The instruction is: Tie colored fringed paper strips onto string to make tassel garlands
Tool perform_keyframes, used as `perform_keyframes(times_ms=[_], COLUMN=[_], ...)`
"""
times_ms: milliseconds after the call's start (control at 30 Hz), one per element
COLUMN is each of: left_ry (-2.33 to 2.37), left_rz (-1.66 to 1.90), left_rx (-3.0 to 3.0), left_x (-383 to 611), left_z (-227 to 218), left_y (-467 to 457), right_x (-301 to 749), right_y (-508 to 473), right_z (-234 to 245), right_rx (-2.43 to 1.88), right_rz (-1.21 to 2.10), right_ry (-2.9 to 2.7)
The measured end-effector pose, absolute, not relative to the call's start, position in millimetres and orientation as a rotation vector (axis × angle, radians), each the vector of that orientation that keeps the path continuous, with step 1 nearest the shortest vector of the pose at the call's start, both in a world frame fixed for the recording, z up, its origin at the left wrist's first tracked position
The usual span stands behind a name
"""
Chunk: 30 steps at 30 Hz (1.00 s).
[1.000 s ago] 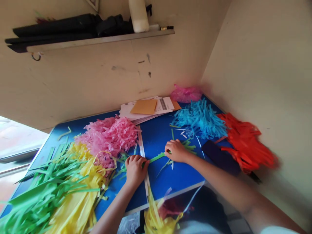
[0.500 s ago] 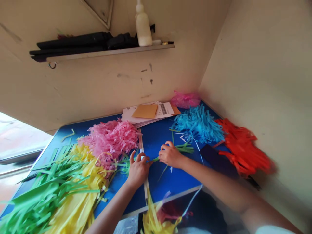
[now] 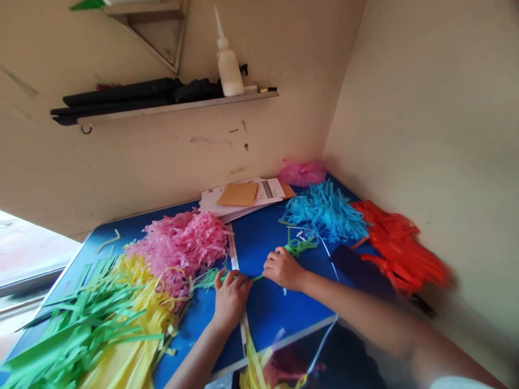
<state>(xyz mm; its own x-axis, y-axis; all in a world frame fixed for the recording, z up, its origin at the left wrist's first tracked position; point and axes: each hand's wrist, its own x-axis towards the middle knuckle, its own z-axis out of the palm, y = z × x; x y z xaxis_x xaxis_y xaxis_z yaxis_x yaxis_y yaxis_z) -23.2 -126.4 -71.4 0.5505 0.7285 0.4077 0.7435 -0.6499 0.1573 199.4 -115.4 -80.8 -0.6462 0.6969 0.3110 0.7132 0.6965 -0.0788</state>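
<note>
Between my two hands runs a green paper tassel (image 3: 258, 278), its middle drawn into a thin twisted strand. My left hand (image 3: 232, 292) grips one side, with fringe spilling out to the left near the pink pile. Fingers curled, my right hand (image 3: 283, 268) holds the other side; green strips fan out beyond it toward the blue pile. Both hands are low over the blue table (image 3: 279, 313). Below them, yellow strips (image 3: 254, 359) and a white string (image 3: 322, 343) hang at the table's front edge.
Pink fringe (image 3: 182, 243), yellow fringe (image 3: 130, 346) and green fringe (image 3: 77, 329) lie at left. Blue fringe (image 3: 326, 213) and red fringe (image 3: 399, 243) are at right. Papers (image 3: 211, 202) rest at the back, under a shelf (image 3: 178, 107) with a white bottle (image 3: 230, 70).
The strand between my hands looks thinner and more tightly twisted. The green strips beyond my right hand have bunched up. The view has tilted slightly upward.
</note>
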Motion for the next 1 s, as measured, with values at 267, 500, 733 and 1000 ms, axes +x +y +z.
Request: perform_keyframes(times_ms=[267, 500, 733, 1000], left_ry=[-1.493, -1.564, -1.737, -1.339], left_rz=[-0.81, -0.809, -0.541, -0.527], left_rx=[-2.906, -2.891, -2.712, -2.862], left_x=[-44.3, -42.0, -22.4, -22.9], left_z=[-86.0, -86.5, -69.7, -66.9], left_y=[-123.6, -126.0, -127.6, -132.4], right_x=[227.5, 228.4, 214.4, 207.4], right_y=[-111.1, -112.1, -107.4, -114.2], right_z=[-102.2, -96.5, -87.3, -67.9], right_rx=[-1.222, -1.224, -1.451, -1.352], right_rz=[0.37, 0.449, 0.496, 0.355], right_ry=[-2.293, -2.318, -2.31, -2.449])
